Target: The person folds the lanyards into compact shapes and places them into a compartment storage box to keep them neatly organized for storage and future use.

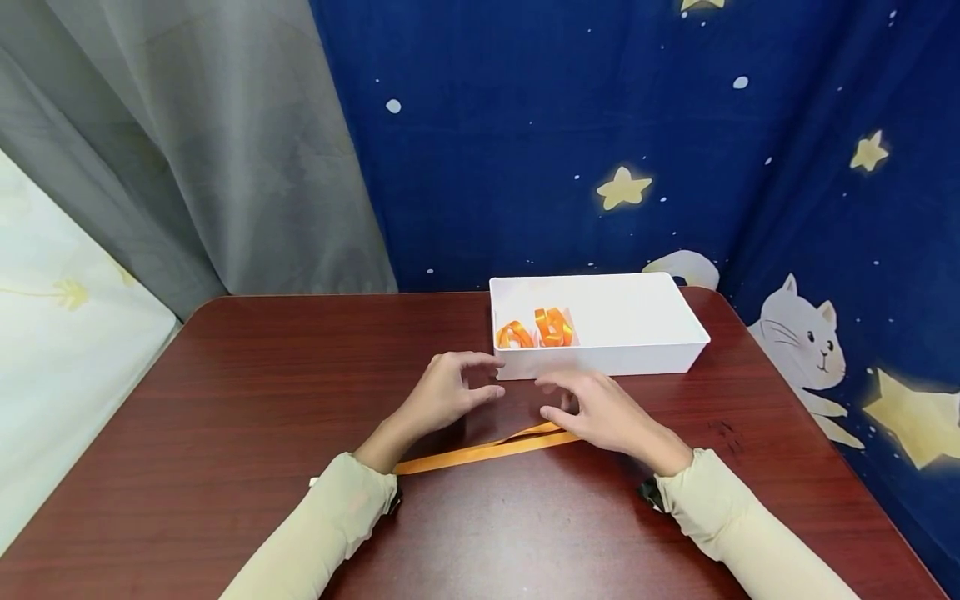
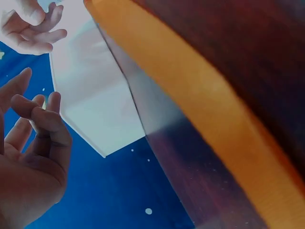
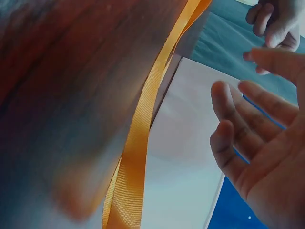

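A long orange ribbon (image 1: 480, 454) lies across the table, doubled into two strands towards its right part. My left hand (image 1: 446, 390) hovers just beyond the ribbon, fingers loosely bent and thumb apart, holding nothing. Across a gap from it, my right hand (image 1: 600, 410) hovers over the ribbon's right end and hides it. In the right wrist view the fingers (image 3: 238, 129) are relaxed and parted, with the woven ribbon (image 3: 143, 124) running beside them. The left wrist view shows the ribbon (image 2: 190, 90) passing under that wrist.
Behind the hands stands a white open box (image 1: 592, 360). Two coiled orange ribbons (image 1: 553, 327) sit in its left corner with a pinkish piece. A small white bit (image 1: 314, 482) shows by the left sleeve. Curtains hang behind the brown table (image 1: 225, 400).
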`<move>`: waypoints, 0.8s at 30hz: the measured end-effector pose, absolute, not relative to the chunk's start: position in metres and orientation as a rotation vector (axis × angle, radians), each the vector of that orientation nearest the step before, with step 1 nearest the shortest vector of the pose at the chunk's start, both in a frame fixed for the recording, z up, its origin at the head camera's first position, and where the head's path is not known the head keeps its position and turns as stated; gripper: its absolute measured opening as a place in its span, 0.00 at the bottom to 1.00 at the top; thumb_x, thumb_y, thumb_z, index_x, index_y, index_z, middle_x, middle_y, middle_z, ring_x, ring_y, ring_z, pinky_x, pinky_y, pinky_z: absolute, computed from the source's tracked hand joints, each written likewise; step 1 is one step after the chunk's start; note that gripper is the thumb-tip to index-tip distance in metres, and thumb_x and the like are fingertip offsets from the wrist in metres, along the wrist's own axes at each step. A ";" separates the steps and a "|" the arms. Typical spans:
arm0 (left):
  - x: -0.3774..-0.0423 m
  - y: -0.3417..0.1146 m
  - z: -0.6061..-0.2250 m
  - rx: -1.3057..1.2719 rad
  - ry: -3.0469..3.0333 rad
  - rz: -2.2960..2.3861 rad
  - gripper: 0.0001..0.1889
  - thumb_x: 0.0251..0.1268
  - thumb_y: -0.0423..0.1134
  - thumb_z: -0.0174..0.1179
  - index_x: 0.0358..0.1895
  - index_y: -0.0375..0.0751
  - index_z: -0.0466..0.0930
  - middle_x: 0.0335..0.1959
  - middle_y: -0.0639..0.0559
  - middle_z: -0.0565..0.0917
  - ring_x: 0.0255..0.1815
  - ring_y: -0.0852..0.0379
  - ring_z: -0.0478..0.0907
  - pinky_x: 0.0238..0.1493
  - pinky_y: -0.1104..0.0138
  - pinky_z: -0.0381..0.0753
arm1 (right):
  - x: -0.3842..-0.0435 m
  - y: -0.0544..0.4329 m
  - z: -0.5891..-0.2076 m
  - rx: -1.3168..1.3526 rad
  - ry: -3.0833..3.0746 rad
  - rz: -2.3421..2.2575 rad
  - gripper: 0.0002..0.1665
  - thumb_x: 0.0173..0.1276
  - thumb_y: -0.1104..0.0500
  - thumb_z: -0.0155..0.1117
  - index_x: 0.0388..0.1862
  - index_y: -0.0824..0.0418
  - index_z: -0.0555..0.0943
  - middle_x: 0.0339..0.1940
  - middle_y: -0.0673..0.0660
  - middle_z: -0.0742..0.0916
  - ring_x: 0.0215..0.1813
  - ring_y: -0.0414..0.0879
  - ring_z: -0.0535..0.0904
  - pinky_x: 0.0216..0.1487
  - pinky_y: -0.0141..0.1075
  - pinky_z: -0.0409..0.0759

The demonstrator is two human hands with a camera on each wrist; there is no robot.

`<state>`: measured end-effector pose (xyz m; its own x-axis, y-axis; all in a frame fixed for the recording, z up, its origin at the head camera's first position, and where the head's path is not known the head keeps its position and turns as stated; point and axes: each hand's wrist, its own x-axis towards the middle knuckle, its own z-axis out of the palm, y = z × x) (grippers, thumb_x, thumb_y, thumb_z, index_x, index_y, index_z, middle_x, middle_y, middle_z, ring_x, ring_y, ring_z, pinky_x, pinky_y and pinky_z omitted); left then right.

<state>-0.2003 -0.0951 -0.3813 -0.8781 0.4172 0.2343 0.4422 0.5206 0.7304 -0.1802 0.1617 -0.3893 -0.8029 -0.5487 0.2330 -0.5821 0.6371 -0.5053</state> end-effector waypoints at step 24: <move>-0.193 -0.108 -0.389 -0.651 -2.842 -1.909 0.20 0.58 0.36 0.72 0.54 0.36 0.84 0.39 0.51 0.87 0.20 0.57 0.71 0.20 0.69 0.72 | -0.182 0.158 -0.397 1.180 -2.908 0.948 0.25 0.62 0.58 0.74 0.57 0.62 0.81 0.45 0.52 0.86 0.23 0.33 0.73 0.29 0.30 0.76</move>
<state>-0.1934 -0.1081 -0.3891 -0.8739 0.4801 -0.0759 0.1113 0.3498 0.9302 -0.1823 0.1580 -0.3970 -0.7327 -0.6751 0.0858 -0.5961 0.5758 -0.5595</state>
